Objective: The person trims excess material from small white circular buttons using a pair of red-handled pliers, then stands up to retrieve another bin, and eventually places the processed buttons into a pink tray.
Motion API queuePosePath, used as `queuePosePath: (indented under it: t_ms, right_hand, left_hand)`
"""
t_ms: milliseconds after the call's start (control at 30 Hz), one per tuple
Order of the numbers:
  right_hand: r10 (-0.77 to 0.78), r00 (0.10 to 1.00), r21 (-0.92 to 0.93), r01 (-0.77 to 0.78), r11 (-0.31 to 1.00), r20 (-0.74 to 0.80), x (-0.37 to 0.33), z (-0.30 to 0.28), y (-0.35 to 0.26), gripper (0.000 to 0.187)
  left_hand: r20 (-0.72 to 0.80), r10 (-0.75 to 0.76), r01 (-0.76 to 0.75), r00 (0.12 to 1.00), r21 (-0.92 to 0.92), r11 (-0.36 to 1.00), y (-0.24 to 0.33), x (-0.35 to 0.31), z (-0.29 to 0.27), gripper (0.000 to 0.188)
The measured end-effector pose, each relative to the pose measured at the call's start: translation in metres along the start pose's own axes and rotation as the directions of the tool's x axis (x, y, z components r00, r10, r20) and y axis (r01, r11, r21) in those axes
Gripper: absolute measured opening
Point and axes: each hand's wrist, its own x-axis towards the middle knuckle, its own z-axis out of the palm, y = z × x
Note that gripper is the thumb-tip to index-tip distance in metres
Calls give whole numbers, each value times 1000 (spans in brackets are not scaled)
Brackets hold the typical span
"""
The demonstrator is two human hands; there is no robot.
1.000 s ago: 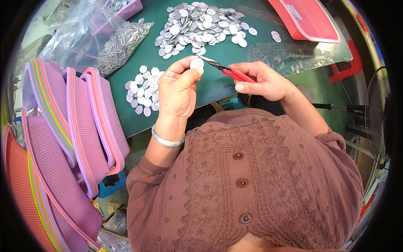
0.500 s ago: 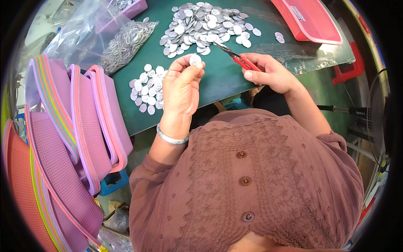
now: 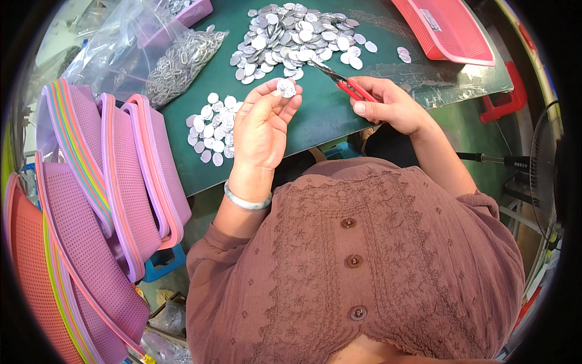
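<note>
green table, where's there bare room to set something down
The green table is bare between the left hand and right hand, down to its near edge. Another patch lies between the big disc pile and the pink basket, with a few loose discs. It's crowded leftward: plastic bag, small disc pile.

Silver discs [image 3: 292, 40] on green table [image 3: 321, 110]

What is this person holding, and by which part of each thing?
The left hand holds a silvery disc near its left edge; the right hand holds pliers by their red handles.
</note>
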Motion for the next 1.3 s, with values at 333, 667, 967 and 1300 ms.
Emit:
queuePosePath:
  t_ms: [333, 667, 967, 1300]
  right_hand:
    - [-6, 1000, 23, 6, 1000, 4, 0, 0, -1, 56]
    - [5, 1000, 32, -5, 999, 17, 0, -1, 1, 56]
    - [-5, 1000, 40, 5, 999, -6, -1, 3, -4, 55]
    - [-5, 1000, 26, 5, 1000, 3, 0, -1, 2, 55]
  left_hand:
    - [68, -71, 79, 995, -124, 989, 2, 3, -4, 34]
    - [403, -140, 349, 905, -513, 784, 2, 8, -13, 73]
    - [589, -119, 471, 800, -493, 731, 3, 9, -14, 83]
    - [195, -141, 136, 971, 37, 990, 16, 12, -30, 44]
